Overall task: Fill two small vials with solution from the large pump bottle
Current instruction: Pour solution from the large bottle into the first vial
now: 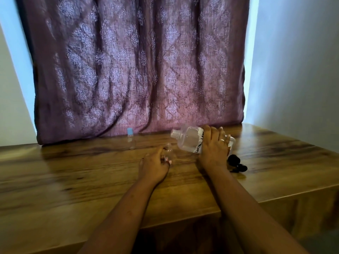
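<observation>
Wooden table runs across the view, with a purple patterned curtain hanging behind it between pale walls.

Both forearms reach forward over the near table edge. The right hand lies palm-down over the large bottle, its fingers wrapped across the body and gripping it; a ring shows on one finger. The bottle is tipped almost onto its side, its open threaded neck pointing away from those fingers to the left. A white label with handwritten letters sits just beside the fingertips. The bottle is clear, and its liquid level cannot be read.

The left hand rests low on the table, fingers and thumb curled round a small vial that stands up between them. The vial's top lies just below the bottle's neck; its contents are too blurred to tell.

Beyond the left fingers, well apart, a second vial stands upright with a blue cap on. A black pump head lies on the table just right of the right wrist.
</observation>
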Demonstrator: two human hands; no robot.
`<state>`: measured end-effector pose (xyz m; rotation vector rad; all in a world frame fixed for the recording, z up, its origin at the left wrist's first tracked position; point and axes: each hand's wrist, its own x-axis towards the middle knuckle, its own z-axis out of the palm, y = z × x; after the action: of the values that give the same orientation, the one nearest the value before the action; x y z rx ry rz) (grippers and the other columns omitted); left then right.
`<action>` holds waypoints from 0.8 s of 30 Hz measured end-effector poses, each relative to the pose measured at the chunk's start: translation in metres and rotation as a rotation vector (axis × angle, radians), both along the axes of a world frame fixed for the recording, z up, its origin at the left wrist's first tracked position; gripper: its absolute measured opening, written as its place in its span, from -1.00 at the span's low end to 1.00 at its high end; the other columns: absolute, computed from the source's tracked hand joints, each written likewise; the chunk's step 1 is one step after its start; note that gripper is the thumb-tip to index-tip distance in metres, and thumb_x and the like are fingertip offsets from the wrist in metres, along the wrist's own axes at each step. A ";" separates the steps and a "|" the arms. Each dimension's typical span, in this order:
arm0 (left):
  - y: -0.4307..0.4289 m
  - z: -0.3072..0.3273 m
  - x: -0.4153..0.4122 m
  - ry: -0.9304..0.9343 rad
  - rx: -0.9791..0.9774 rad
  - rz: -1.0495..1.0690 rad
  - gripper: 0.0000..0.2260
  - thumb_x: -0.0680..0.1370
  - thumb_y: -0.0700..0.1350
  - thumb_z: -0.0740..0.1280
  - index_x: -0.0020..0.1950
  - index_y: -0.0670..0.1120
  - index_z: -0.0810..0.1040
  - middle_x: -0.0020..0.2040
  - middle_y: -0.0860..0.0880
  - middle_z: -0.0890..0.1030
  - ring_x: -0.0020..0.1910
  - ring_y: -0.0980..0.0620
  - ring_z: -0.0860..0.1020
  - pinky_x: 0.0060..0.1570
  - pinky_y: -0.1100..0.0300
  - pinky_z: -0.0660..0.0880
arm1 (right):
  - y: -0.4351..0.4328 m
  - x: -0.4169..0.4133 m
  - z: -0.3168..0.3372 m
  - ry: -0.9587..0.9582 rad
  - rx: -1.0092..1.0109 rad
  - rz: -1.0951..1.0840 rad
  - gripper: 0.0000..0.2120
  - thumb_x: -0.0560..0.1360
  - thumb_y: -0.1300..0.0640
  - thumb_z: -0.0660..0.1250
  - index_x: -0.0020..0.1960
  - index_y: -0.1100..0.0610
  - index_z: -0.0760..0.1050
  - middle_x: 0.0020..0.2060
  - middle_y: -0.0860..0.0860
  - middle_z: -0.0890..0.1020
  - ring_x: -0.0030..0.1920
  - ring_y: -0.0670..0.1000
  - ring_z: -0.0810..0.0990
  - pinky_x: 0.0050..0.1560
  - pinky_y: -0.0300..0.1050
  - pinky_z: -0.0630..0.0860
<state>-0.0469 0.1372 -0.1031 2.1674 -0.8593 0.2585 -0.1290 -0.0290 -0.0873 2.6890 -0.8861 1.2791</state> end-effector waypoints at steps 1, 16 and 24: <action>0.000 0.000 0.000 0.008 0.003 0.003 -0.53 0.52 0.00 0.35 0.41 0.20 0.32 0.15 -0.01 0.61 0.21 -0.08 0.49 0.27 -0.10 0.43 | 0.000 0.000 0.000 -0.007 -0.018 -0.004 -0.02 0.11 0.13 0.60 0.33 0.09 0.05 0.28 0.20 0.41 0.38 0.35 0.26 0.37 0.33 0.15; -0.001 -0.003 0.006 0.032 -0.006 0.009 -0.49 0.53 -0.01 0.33 0.45 0.18 0.27 0.17 0.00 0.62 0.26 -0.08 0.48 0.29 -0.15 0.39 | -0.001 0.001 -0.004 0.003 -0.015 0.048 -0.17 0.23 0.22 0.50 0.37 0.09 0.14 0.32 0.17 0.35 0.43 0.31 0.15 0.41 0.30 0.13; -0.002 -0.002 0.006 0.030 0.003 0.014 -0.50 0.54 -0.04 0.32 0.46 0.14 0.28 0.22 -0.03 0.60 0.27 -0.10 0.46 0.30 -0.14 0.39 | 0.000 0.000 -0.002 0.012 -0.014 0.052 -0.14 0.25 0.22 0.49 0.42 0.07 0.12 0.37 0.14 0.30 0.46 0.26 0.08 0.46 0.24 0.04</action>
<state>-0.0411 0.1355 -0.1054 2.1753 -0.8277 0.2311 -0.1287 -0.0293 -0.0891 2.7231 -0.8082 1.2731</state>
